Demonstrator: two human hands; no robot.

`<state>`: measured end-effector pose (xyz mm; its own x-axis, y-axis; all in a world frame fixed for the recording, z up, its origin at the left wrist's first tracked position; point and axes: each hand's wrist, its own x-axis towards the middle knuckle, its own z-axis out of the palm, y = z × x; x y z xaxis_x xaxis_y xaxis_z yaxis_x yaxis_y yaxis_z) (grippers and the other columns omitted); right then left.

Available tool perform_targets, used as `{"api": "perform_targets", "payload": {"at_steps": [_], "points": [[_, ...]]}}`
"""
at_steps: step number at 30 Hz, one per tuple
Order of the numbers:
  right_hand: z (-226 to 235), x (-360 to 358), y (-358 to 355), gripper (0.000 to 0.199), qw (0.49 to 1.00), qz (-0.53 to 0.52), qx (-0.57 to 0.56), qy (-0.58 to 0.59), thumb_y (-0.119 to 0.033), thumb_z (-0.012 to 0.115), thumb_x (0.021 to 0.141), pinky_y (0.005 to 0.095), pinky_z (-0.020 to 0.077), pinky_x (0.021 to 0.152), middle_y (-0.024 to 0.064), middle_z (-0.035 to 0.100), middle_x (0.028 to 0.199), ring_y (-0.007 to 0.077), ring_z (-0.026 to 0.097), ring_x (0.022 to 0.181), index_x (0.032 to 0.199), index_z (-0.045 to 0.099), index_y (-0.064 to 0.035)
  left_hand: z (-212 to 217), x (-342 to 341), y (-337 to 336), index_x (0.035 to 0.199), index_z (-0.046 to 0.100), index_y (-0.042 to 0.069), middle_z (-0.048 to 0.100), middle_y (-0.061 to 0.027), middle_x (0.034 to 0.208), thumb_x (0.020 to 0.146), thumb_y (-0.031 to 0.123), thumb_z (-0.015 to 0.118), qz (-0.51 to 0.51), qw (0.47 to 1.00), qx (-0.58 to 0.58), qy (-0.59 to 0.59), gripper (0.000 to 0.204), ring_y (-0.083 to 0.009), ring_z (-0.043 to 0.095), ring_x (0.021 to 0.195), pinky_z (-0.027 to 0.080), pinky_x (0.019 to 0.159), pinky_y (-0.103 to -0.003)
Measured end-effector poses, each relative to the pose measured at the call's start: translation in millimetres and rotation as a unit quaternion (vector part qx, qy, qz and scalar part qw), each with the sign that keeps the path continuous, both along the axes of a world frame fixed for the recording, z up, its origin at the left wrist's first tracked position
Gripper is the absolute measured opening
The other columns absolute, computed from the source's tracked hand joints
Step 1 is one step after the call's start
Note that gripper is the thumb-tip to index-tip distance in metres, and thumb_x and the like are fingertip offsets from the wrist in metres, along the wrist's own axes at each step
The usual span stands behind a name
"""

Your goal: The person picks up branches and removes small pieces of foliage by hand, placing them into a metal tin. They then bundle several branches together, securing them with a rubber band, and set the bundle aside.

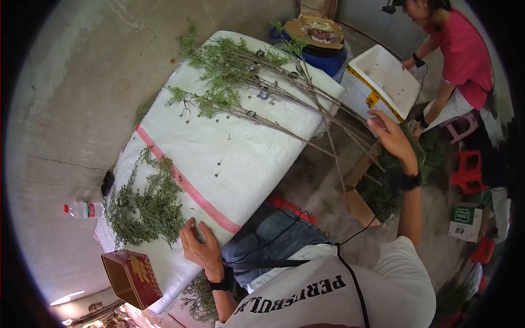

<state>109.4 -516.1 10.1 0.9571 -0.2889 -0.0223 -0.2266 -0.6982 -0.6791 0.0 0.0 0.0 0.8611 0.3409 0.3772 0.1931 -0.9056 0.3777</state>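
Observation:
Several long leafy branches [284,82] lie across a white woven sack surface [262,164] with a red stripe, green tips to the far left, bare stems jutting past the right edge. My right hand [395,138] is beside these stem ends, fingers stretched out and apart, holding nothing visible. My left hand [201,247] rests at the near edge with its fingers apart. Just beyond its fingertips is a pile of green sprigs [147,202]. Small dark, shiny pieces [263,94], too small to name, sit among the branches.
A red tin box [143,280] and a plastic bottle [87,210] are at the left. Beyond the right edge stand a cardboard box [363,205] with greenery, a white foam box [391,79], a blue barrel [328,59] and red stools [468,170]. A co-worker [465,60] bends over there.

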Motion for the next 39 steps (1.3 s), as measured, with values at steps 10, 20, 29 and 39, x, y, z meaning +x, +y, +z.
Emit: {"api": "perform_targets", "payload": {"at_steps": [10, 20, 29, 39], "points": [[34, 16, 20, 0.020, 0.889, 0.253, 0.326, 0.201, -0.020, 0.057, 0.105, 0.0282, 0.0504, 0.090, 0.0091, 0.069, 0.113, 0.0128, 0.064, 0.104, 0.110, 0.062, -0.0017, 8, -2, -6, 0.109, 0.063, 0.002, 0.065, -0.0116, 0.095, 0.093, 0.011, 0.065, -0.009, 1.000, 0.019, -0.016, 0.018, -0.0267, 0.062, 0.074, 0.049, 0.065, -0.039], [26, -18, 80, 0.021, 0.896, 0.219, 0.370, 0.110, -0.018, 0.063, 0.102, 0.0266, 0.0487, 0.091, 0.0050, 0.067, 0.112, 0.0113, 0.062, 0.101, 0.114, 0.067, -0.0014, 6, 2, -10, 0.109, 0.063, 0.003, 0.064, -0.0117, 0.093, 0.093, 0.011, 0.064, -0.005, 0.999, 0.031, -0.018, 0.018, -0.0277, 0.062, 0.074, 0.049, 0.066, -0.039], [20, -29, 109, 0.025, 0.938, 0.175, 0.299, 0.007, -0.002, 0.054, 0.101, 0.0267, 0.0417, 0.100, 0.0048, 0.056, 0.126, 0.0169, 0.058, 0.108, 0.122, 0.066, 0.0018, 5, -2, -5, 0.108, 0.063, 0.002, 0.061, -0.0115, 0.089, 0.091, 0.009, 0.063, -0.005, 0.999, 0.026, -0.022, 0.019, -0.0284, 0.061, 0.075, 0.049, 0.067, -0.040], [31, -35, 127, 0.030, 0.938, 0.042, 0.233, -0.251, 0.000, 0.048, 0.103, 0.0257, 0.0471, 0.086, 0.0066, 0.054, 0.116, 0.0139, 0.058, 0.094, 0.128, 0.064, 0.0008, 5, 2, -7, 0.109, 0.064, 0.001, 0.059, -0.0126, 0.088, 0.090, 0.009, 0.064, -0.013, 0.999, 0.018, -0.025, 0.020, -0.0297, 0.062, 0.077, 0.049, 0.068, -0.041]]}}
